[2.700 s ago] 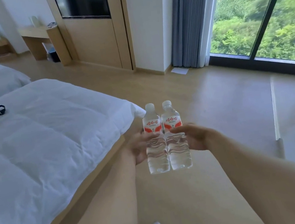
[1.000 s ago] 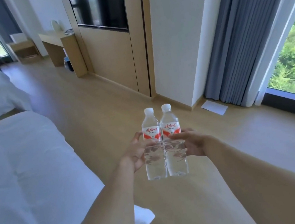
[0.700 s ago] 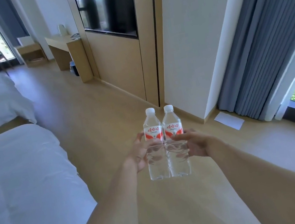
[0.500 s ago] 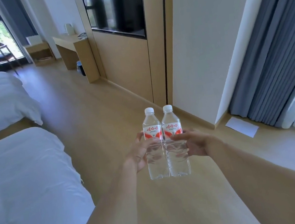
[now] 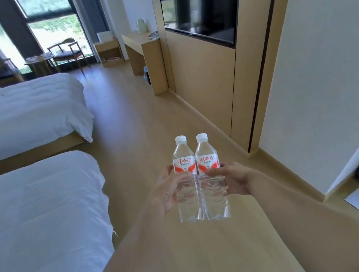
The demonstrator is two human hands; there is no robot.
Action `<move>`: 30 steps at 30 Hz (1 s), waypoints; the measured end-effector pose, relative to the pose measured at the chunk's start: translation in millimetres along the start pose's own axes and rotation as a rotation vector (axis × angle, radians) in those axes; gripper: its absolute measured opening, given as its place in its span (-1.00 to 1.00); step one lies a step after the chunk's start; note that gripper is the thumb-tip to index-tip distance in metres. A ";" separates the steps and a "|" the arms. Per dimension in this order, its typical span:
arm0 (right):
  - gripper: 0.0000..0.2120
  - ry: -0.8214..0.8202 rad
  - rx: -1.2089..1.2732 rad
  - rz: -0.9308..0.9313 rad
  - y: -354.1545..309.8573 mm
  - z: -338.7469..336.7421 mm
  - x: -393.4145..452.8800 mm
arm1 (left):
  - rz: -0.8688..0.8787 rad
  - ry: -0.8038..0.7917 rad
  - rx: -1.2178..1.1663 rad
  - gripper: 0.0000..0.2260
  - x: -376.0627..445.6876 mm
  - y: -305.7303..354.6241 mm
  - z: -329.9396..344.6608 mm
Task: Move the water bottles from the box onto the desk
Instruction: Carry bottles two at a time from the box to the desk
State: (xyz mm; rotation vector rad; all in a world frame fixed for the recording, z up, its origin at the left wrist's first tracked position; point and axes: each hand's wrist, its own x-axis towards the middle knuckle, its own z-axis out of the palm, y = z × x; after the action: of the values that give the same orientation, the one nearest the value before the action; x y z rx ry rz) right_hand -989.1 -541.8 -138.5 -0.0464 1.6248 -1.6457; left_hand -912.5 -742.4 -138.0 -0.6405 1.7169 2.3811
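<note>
Two clear water bottles with white caps and red-and-white labels stand upright side by side in front of me, held above the floor. My left hand (image 5: 164, 193) grips the left bottle (image 5: 186, 182) around its middle. My right hand (image 5: 234, 180) grips the right bottle (image 5: 211, 178) the same way, and the two bottles touch. The wooden desk (image 5: 142, 46) stands far ahead against the right wall, with a white kettle (image 5: 141, 25) on it. No box is in view.
Two white beds (image 5: 31, 210) (image 5: 19, 116) fill the left side. A wood-floor aisle (image 5: 128, 121) runs ahead to the desk. On the right are a wood panel with a dark screen (image 5: 196, 5), a white wall and grey curtains. Chairs and a round table (image 5: 40, 62) stand by the far window.
The view has swung left and moved forward along the aisle. The right window has left the frame, and the desk and far window are now ahead. Both hands keep the same hold on the bottles.
</note>
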 end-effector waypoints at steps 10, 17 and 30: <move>-0.62 -0.163 -0.103 -0.005 -105.4 -49.1 151.7 | 0.049 0.114 -0.118 -0.42 136.7 77.2 2.0; -0.54 -0.206 -0.170 -0.001 -165.6 -48.1 275.5 | 0.057 0.145 -0.150 -0.43 247.6 129.7 -41.3; -0.56 -0.142 -0.164 -0.002 -335.4 -13.4 532.2 | 0.067 0.123 -0.142 -0.46 497.6 295.3 -156.4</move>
State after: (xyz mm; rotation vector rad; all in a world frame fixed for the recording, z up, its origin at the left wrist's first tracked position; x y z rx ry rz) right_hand -1523.7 -873.0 -117.7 -0.2428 1.6463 -1.4732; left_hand -1423.6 -1055.4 -127.1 -0.7771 1.6508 2.5787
